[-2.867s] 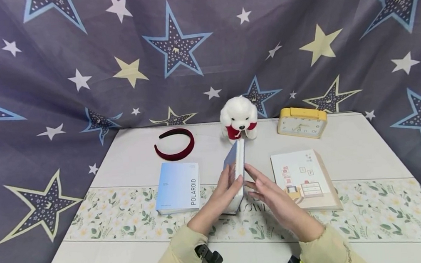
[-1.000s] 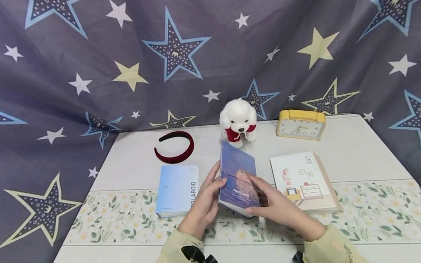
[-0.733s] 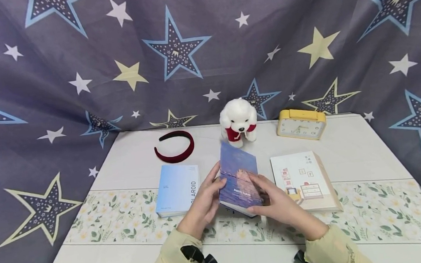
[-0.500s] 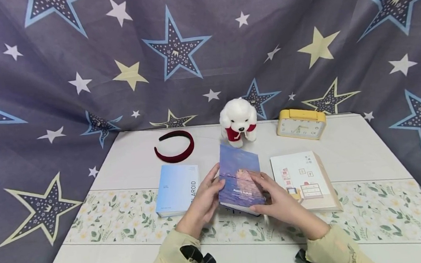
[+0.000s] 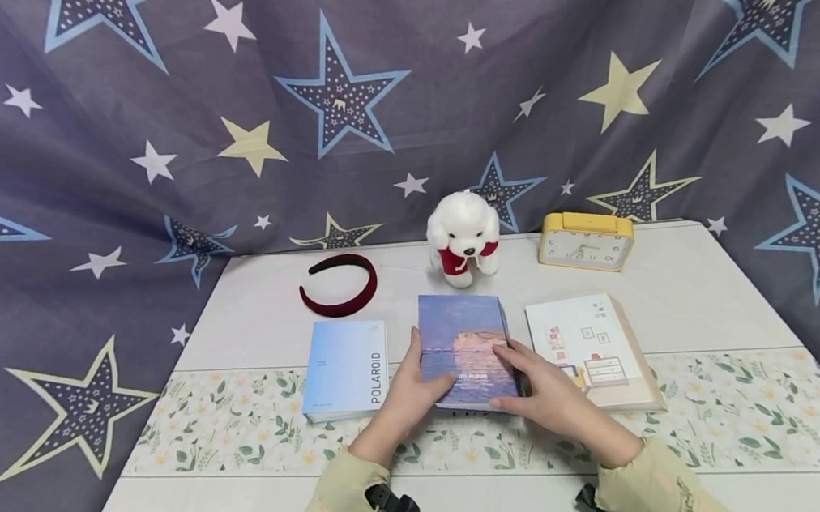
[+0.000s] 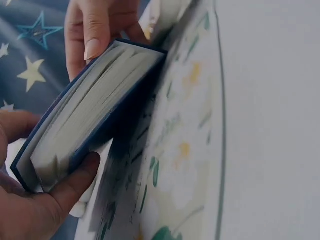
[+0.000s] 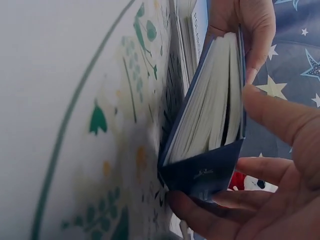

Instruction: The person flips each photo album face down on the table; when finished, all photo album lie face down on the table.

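Note:
A blue photo album (image 5: 453,325) with a sea-and-cliff cover is held between both hands, front cover facing up. My left hand (image 5: 410,390) grips its left side, thumb across the cover and a finger beneath, as the left wrist view shows. My right hand (image 5: 547,386) holds the right side, its thumb by the lower corner. In the right wrist view the fingers wrap the dark spine (image 7: 202,170), which is low beside the tabletop. The album's left side is tilted up from the table, its page edges (image 6: 95,105) facing the person.
To the left lies a light-blue POLAROID album (image 5: 342,367), with a dark-red headband (image 5: 344,304) behind it. A white plush dog (image 5: 463,231) stands at the back. On the right are a yellow alarm clock (image 5: 586,245) and a white illustrated album (image 5: 593,346).
The photo album has turned from standing nearly on edge to lying almost flat, cover up. My right hand has come onto its right side, and the left thumb has moved onto the cover.

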`<state>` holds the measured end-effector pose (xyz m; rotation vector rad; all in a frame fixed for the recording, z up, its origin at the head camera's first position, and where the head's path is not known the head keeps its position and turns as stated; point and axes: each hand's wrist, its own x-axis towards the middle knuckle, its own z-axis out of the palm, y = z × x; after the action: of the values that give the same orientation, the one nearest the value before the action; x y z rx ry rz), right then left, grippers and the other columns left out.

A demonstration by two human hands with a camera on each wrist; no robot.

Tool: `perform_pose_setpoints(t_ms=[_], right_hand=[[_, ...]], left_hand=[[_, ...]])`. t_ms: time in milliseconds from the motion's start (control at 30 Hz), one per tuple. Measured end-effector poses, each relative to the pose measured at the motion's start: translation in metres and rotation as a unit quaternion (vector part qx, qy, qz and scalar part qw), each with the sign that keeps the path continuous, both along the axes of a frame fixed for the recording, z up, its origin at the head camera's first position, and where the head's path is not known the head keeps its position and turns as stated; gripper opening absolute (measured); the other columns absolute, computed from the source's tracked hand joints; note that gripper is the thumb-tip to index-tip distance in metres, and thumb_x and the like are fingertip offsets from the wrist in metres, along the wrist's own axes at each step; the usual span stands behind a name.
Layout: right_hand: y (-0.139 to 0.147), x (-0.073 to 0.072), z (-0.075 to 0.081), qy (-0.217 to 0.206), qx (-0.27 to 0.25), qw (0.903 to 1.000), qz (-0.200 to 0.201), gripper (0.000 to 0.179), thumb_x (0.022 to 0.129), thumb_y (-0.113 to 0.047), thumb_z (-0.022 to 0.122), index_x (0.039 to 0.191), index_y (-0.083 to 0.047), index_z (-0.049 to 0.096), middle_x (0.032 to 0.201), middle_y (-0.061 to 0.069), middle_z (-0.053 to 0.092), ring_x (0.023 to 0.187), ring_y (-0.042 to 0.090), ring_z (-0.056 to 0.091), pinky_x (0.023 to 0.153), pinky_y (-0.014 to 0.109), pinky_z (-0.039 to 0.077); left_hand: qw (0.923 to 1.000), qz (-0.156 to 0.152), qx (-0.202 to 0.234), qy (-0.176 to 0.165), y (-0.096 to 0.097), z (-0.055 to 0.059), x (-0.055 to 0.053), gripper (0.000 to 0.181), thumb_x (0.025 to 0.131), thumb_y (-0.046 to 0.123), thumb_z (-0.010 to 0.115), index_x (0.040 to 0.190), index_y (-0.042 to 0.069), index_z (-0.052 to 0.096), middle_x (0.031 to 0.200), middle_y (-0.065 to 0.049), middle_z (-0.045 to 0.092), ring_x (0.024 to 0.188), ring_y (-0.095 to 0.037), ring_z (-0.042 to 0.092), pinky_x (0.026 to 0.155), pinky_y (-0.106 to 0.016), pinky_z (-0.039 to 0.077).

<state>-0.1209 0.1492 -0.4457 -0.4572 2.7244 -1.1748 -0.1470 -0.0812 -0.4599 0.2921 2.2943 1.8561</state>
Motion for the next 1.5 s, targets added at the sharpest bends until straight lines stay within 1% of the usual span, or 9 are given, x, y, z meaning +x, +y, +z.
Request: perform_pose_setpoints(t_ms=[33, 133, 200, 300, 433, 800, 1067, 1233, 1500], right_hand=[[0.0, 0.0, 0.0, -0.001, 0.002, 1.0, -0.001, 0.08, 0.084, -0.037, 0.076, 0.149, -0.007, 0.04, 0.154, 0.026, 0.028, 0.137, 0.047, 0.031, 0.104, 0.063, 0.032], [-0.001, 0.001, -0.001, -0.004, 0.011, 0.9999, -0.005, 0.077, 0.085, -0.036, 0.076, 0.148, -0.009, 0.042, 0.154, 0.024, 0.029, 0.137, 0.045, 0.032, 0.103, 0.062, 0.034], [-0.002, 0.001, -0.001, -0.003, 0.017, 0.9998, -0.006, 0.076, 0.085, -0.035, 0.076, 0.148, -0.009, 0.043, 0.154, 0.024, 0.03, 0.137, 0.045, 0.033, 0.102, 0.062, 0.035], [-0.003, 0.001, -0.001, -0.003, 0.024, 0.9997, -0.006, 0.074, 0.085, -0.033, 0.076, 0.148, -0.009, 0.044, 0.153, 0.024, 0.031, 0.136, 0.045, 0.033, 0.102, 0.063, 0.035], [-0.004, 0.0, -0.001, -0.003, 0.029, 0.9996, -0.006, 0.071, 0.086, -0.03, 0.076, 0.147, -0.009, 0.045, 0.153, 0.023, 0.031, 0.137, 0.044, 0.033, 0.104, 0.061, 0.034], [-0.005, 0.0, -0.003, 0.009, 0.044, 0.999, 0.0, 0.069, 0.086, -0.029, 0.076, 0.145, -0.009, 0.047, 0.152, 0.024, 0.033, 0.135, 0.044, 0.036, 0.103, 0.061, 0.036], [-0.006, 0.0, -0.002, 0.011, 0.06, 0.9981, 0.004, 0.065, 0.087, -0.025, 0.075, 0.144, -0.008, 0.049, 0.15, 0.025, 0.036, 0.133, 0.044, 0.04, 0.101, 0.061, 0.038], [-0.007, 0.0, -0.002, 0.022, 0.079, 0.9967, 0.003, 0.062, 0.086, -0.024, 0.075, 0.141, -0.006, 0.052, 0.147, 0.026, 0.04, 0.131, 0.044, 0.043, 0.1, 0.06, 0.039], [-0.007, 0.001, -0.001, 0.022, 0.085, 0.9962, 0.005, 0.061, 0.087, -0.025, 0.075, 0.141, -0.007, 0.053, 0.147, 0.025, 0.04, 0.13, 0.044, 0.043, 0.1, 0.06, 0.039]], left_hand=[[0.9997, 0.0, -0.022, 0.008, 0.0, 0.0, 0.0, 0.105, 0.086, 0.012, 0.072, 0.154, 0.001, -0.007, 0.16, -0.021, 0.005, 0.147, -0.035, 0.008, 0.117, -0.05, 0.011], [0.9978, -0.014, -0.063, 0.019, 0.0, -0.001, 0.002, 0.121, 0.08, 0.02, 0.08, 0.154, 0.006, -0.015, 0.161, -0.02, 0.003, 0.147, -0.034, 0.008, 0.116, -0.051, 0.012], [0.9964, -0.025, -0.076, 0.027, 0.0, -0.001, 0.002, 0.127, 0.076, 0.023, 0.083, 0.153, 0.008, -0.017, 0.161, -0.02, 0.001, 0.146, -0.034, 0.008, 0.116, -0.051, 0.013], [0.9946, -0.032, -0.095, 0.027, -0.001, -0.001, 0.004, 0.135, 0.072, 0.028, 0.087, 0.153, 0.013, -0.02, 0.161, -0.02, 0.002, 0.146, -0.035, 0.012, 0.115, -0.051, 0.017], [0.9918, -0.036, -0.12, 0.026, -0.004, -0.002, 0.005, 0.139, 0.069, 0.033, 0.089, 0.153, 0.018, -0.022, 0.16, -0.021, 0.004, 0.144, -0.036, 0.017, 0.114, -0.051, 0.019], [0.9835, -0.045, -0.174, 0.02, -0.008, 0.001, 0.004, 0.133, 0.071, 0.043, 0.086, 0.156, 0.011, -0.011, 0.16, -0.022, 0.002, 0.144, -0.04, 0.017, 0.113, -0.053, 0.022], [0.9784, -0.049, -0.198, 0.034, -0.01, 0.001, 0.001, 0.125, 0.072, 0.043, 0.085, 0.156, 0.004, 0.001, 0.159, -0.026, 0.004, 0.141, -0.044, 0.022, 0.111, -0.054, 0.028], [0.9735, -0.045, -0.219, 0.046, -0.011, 0.001, 0.001, 0.12, 0.073, 0.041, 0.085, 0.156, 0.001, 0.007, 0.158, -0.028, 0.003, 0.141, -0.045, 0.022, 0.111, -0.051, 0.029], [0.9647, -0.047, -0.255, 0.045, -0.01, 0.001, 0.003, 0.111, 0.076, 0.041, 0.083, 0.154, -0.002, 0.017, 0.157, -0.032, -0.001, 0.14, -0.048, 0.02, 0.109, -0.053, 0.032]])
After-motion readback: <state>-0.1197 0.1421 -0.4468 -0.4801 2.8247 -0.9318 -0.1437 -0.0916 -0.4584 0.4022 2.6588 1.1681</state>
